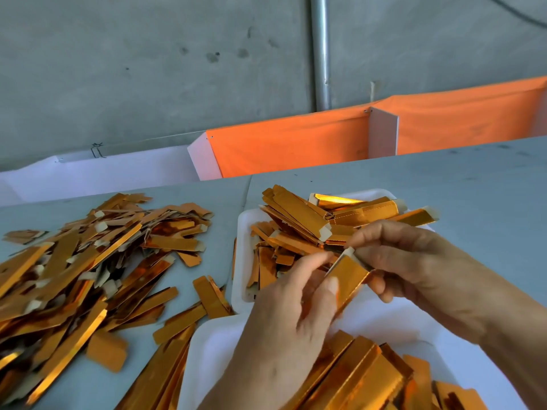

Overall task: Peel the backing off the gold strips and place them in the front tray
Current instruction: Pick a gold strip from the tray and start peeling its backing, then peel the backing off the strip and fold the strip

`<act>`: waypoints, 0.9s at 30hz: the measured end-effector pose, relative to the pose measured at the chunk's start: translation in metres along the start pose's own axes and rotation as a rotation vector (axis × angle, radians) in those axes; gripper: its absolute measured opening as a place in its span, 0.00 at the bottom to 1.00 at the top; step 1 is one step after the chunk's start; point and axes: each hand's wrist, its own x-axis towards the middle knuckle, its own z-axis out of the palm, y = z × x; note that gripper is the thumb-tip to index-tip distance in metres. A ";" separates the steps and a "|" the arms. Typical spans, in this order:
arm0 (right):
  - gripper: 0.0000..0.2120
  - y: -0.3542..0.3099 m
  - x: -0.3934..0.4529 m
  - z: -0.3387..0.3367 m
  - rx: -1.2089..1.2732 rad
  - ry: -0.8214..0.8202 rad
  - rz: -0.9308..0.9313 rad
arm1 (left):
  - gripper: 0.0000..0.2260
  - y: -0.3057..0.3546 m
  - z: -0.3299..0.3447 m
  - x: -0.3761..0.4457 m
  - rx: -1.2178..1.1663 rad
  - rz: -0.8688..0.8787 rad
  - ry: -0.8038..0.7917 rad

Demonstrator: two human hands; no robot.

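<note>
— Pinching the gold strip (349, 276) between us: our left hand (284, 329) has its thumb and fingers (333, 287) clamped on the lower half, and our right hand (414, 261) nips the pale tab at the top end.

— Why both ends?

— We judge the left steadies the strip so the right can pull the backing away; the peel looks barely begun. The strip hangs in the air, tilted, just above the gap between the two trays.

— And the trays?

— The far white tray (241, 261) holds a heap of strips. The near tray (204, 344), at our wrists, holds a neater stack. Which one counts as "front" we cannot tell for certain.

— The rest?

— A loose pile of strips (88, 261) lies on the counter (473, 187) to our left, close enough to reach easily.
</note>
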 end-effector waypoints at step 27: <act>0.10 -0.007 -0.005 -0.004 -0.095 -0.224 -0.129 | 0.15 -0.004 -0.006 -0.001 -0.234 0.007 0.001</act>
